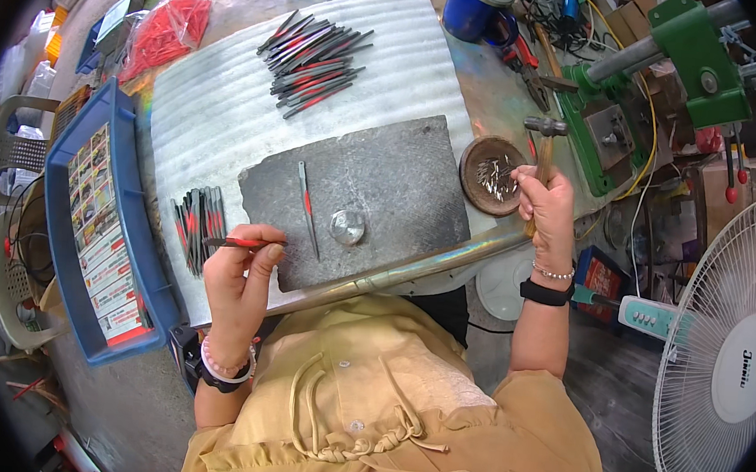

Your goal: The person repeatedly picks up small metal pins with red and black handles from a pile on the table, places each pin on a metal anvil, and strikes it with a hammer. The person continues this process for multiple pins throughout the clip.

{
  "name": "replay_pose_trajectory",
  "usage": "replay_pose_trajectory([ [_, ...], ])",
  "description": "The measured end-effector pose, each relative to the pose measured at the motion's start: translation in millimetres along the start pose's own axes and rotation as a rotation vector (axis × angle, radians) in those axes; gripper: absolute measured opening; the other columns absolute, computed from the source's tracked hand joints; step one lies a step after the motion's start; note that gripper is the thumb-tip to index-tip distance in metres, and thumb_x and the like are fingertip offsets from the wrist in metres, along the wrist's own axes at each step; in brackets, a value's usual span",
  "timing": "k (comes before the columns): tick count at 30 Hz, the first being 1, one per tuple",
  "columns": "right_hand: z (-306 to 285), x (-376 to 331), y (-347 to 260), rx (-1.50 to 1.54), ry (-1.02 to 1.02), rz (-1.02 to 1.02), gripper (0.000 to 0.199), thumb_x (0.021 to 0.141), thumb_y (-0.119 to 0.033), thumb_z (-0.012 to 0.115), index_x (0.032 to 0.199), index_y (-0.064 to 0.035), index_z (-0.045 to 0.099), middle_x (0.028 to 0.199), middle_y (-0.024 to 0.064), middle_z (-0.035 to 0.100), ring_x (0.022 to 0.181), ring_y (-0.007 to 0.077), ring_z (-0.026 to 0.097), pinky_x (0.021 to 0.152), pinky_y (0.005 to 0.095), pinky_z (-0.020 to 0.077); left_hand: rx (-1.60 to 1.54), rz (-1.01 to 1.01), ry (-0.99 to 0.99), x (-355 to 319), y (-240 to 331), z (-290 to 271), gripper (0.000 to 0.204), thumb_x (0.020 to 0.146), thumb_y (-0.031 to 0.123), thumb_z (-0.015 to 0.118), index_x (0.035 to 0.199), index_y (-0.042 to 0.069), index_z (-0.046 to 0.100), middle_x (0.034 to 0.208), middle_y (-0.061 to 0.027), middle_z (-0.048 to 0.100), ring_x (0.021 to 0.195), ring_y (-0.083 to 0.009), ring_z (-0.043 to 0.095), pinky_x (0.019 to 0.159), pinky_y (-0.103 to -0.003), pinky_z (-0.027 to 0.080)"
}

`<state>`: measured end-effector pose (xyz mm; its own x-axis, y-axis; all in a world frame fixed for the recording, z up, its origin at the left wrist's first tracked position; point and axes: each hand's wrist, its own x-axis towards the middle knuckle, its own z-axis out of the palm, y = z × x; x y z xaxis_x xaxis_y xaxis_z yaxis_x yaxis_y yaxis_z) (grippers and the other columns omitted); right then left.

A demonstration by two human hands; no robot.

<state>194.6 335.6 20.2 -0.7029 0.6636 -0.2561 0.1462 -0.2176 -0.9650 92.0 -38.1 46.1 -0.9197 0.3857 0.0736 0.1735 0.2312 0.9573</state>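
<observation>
My left hand [243, 283] is closed, pinching a slim black-and-red rod-like piece [235, 242] above the left edge of a dark stone slab [402, 171]. A similar thin piece [307, 207] with a red middle lies on the slab. Beside it sits a round, shiny clear disc [347, 227]. Closed around the wooden handle of a hammer [546, 127], my right hand [546, 204] holds it upright, head away from me. Its thumb and forefinger reach over the rim of a brown round bowl [474, 145] with small silvery pins [494, 178]; whether they pinch one is unclear.
White foam sheeting [199, 126] lies under the slab, bearing a far pile [312, 64] and a left bundle [199, 225] of similar pieces. A blue tray [118, 123] stands left, a bag of red parts [169, 31] behind. A green press [698, 66], blue mug [479, 11] and fan [731, 357] are rightward.
</observation>
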Motion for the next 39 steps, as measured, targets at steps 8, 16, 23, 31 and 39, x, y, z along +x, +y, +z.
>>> replay_pose_trajectory([
  [8, 5, -15, -9, 0.170, -0.101, 0.003, 0.011, 0.084, 0.002, 0.064, 0.092, -0.0036, 0.059, 0.086, 0.0104, 0.066, 0.046, 0.0019, 0.042, 0.040, 0.0163, 0.0345, -0.121, -0.018, -0.056, -7, 13, -3, 0.012, 0.095, 0.005, 0.060, 0.103, -0.003, 0.062, 0.093, -0.0060, 0.065, 0.077, -0.0106, 0.062, 0.070, -0.023, 0.050],
  [16, 59, -69, -36, 0.210, -0.231, 0.038, 0.015, 0.083, 0.002, 0.067, 0.096, -0.0024, 0.060, 0.080, 0.0068, 0.066, 0.045, 0.0038, 0.044, 0.040, 0.0190, 0.0348, -0.504, -0.188, -0.103, -12, 21, 1, 0.014, 0.099, 0.010, 0.054, 0.108, -0.001, 0.058, 0.099, -0.0119, 0.069, 0.074, -0.0106, 0.063, 0.069, -0.024, 0.053],
  [23, 118, -105, -39, 0.197, -0.526, 0.215, 0.012, 0.087, -0.002, 0.064, 0.094, -0.0018, 0.055, 0.086, 0.0156, 0.066, 0.045, 0.0049, 0.044, 0.040, 0.0196, 0.0358, -0.838, -0.368, -0.170, -14, 18, 14, 0.014, 0.097, 0.009, 0.058, 0.108, 0.001, 0.058, 0.099, -0.0130, 0.069, 0.070, -0.0109, 0.063, 0.068, -0.024, 0.054],
  [31, 153, -132, -32, 0.147, -0.615, 0.168, 0.008, 0.091, -0.004, 0.062, 0.096, -0.0013, 0.056, 0.082, 0.0051, 0.067, 0.053, 0.0016, 0.048, 0.045, 0.0178, 0.0367, -1.319, -0.594, -0.236, -15, 10, 16, 0.020, 0.095, 0.013, 0.062, 0.112, 0.003, 0.059, 0.098, -0.0122, 0.068, 0.068, -0.0118, 0.062, 0.060, -0.023, 0.055],
  [39, 161, -138, -23, -0.038, -0.577, -0.038, 0.012, 0.093, -0.006, 0.063, 0.099, 0.0005, 0.054, 0.076, 0.0084, 0.065, 0.048, 0.0043, 0.048, 0.042, 0.0186, 0.0358, -1.423, -0.623, -0.280, -18, 7, 17, 0.018, 0.097, 0.018, 0.061, 0.110, 0.006, 0.060, 0.099, -0.0094, 0.067, 0.067, -0.0085, 0.060, 0.058, -0.024, 0.054],
])
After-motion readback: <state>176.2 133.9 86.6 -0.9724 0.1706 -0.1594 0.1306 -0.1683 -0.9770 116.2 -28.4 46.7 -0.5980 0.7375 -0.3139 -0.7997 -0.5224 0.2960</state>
